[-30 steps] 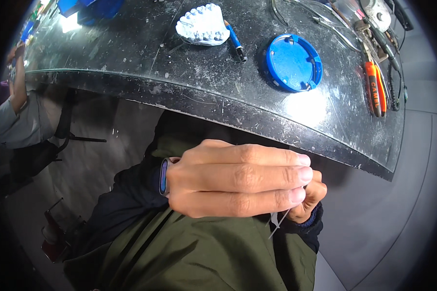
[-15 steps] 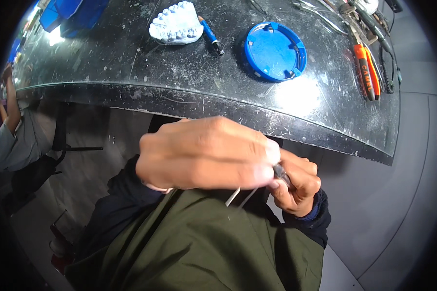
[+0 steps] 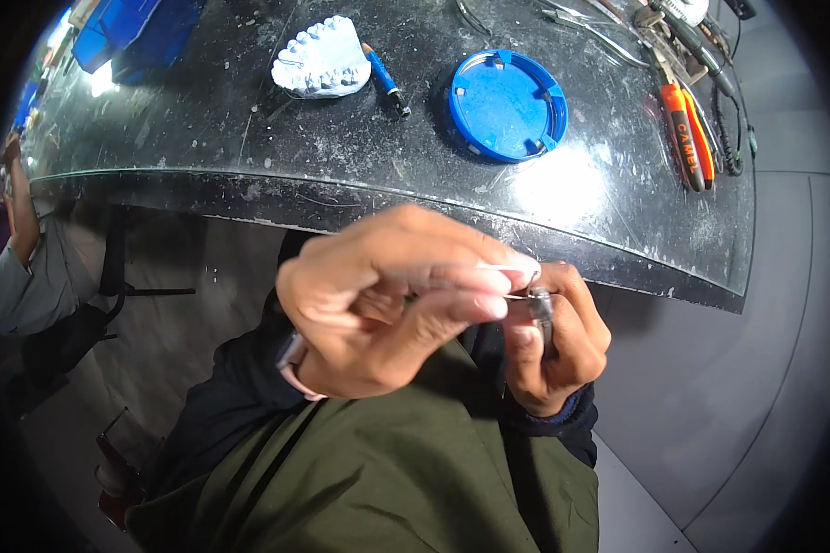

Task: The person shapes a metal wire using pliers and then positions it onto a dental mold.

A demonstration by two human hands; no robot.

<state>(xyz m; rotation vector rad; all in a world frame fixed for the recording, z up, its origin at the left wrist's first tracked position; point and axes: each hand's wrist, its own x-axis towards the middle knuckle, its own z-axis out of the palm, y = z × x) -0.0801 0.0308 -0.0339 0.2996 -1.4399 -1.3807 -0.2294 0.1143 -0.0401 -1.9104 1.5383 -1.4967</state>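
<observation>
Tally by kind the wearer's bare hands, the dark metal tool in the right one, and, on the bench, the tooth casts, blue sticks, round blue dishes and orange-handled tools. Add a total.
Hands: 2 (left hand, right hand)
Dark tool: 1
Tooth cast: 1
Blue stick: 1
Round blue dish: 1
Orange-handled tool: 1
Total: 7

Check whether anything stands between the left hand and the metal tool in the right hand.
Nothing visible blocks the left hand: it is close to the exposed tip of the metal tool, and only the thin wire crosses between them. The right hand wraps the tool below its tip.
</observation>
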